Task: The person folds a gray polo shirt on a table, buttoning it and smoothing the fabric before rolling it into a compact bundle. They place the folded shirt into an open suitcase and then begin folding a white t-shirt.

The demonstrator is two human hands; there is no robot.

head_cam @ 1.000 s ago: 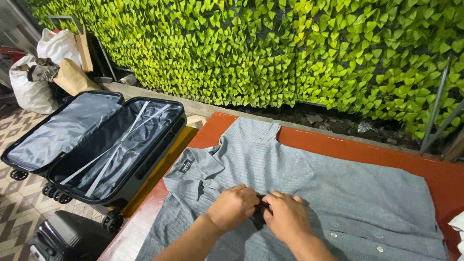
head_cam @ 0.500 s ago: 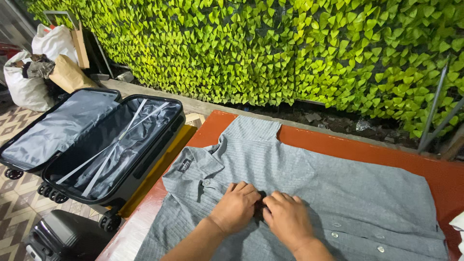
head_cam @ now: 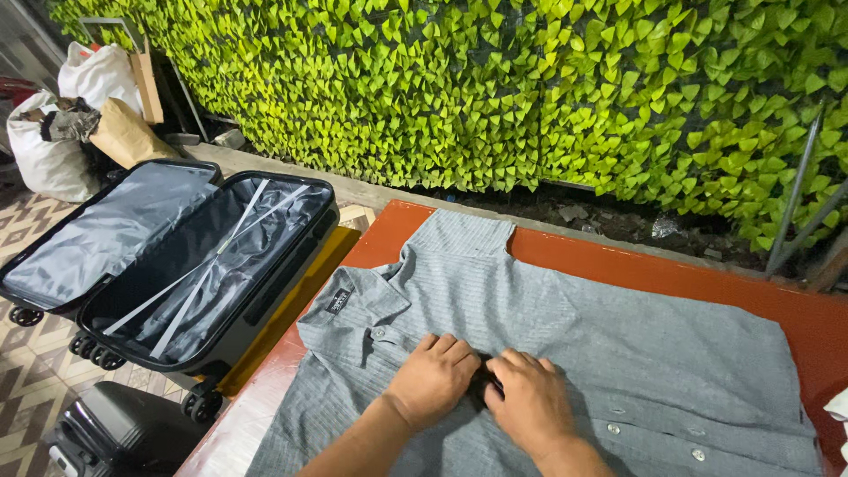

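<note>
my l hand & r hand pinch the button placket of a grey ribbed shirt, spread flat on a glossy red counter.

Single head view, looking down, close over table.

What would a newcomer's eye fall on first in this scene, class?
The bright green leaf wall across the back stands out first. Below it, a grey shirt lies spread on a red table, both hands, left and right, pressed together at its front. At left, a suitcase lies open.
</note>
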